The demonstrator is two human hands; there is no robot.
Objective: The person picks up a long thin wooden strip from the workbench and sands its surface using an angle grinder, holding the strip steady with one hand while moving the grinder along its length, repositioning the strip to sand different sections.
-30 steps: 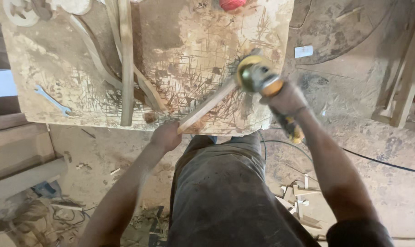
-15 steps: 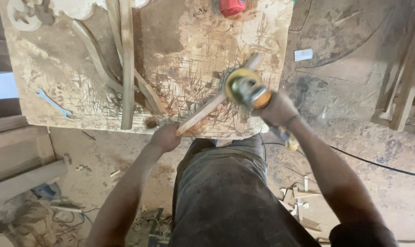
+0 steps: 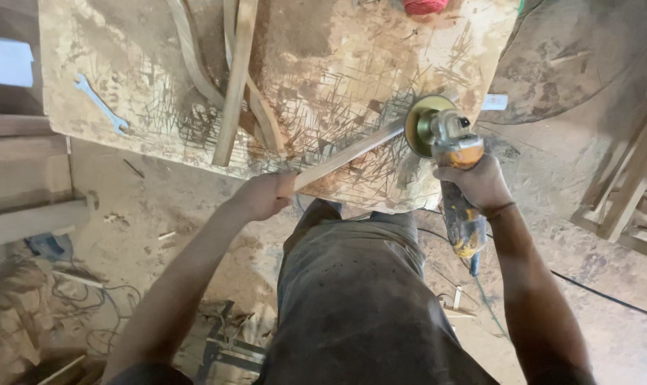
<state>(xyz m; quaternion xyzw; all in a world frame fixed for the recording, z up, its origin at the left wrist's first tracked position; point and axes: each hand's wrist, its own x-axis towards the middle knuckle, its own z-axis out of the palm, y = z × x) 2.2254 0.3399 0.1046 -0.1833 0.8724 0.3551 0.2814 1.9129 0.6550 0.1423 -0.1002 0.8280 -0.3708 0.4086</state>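
- A wrench (image 3: 100, 104) lies on the scarred table (image 3: 323, 64), well to the left of the hands.
- Loose wooden strips (image 3: 236, 78) rest beyond the left hand.
- The left hand (image 3: 266, 194) is closed around the near end of a thin wooden slat (image 3: 352, 151) at the table edge.
- The slat runs up to the right, meeting the grinder's disc (image 3: 423, 122).
- The right hand (image 3: 478, 184) grips the yellow angle grinder (image 3: 457, 178) by its body.

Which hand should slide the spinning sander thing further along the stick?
Probably the right hand: it already grips the angle grinder, with the disc on the thin wooden strip. The left hand holds the strip's near end, steadying it.
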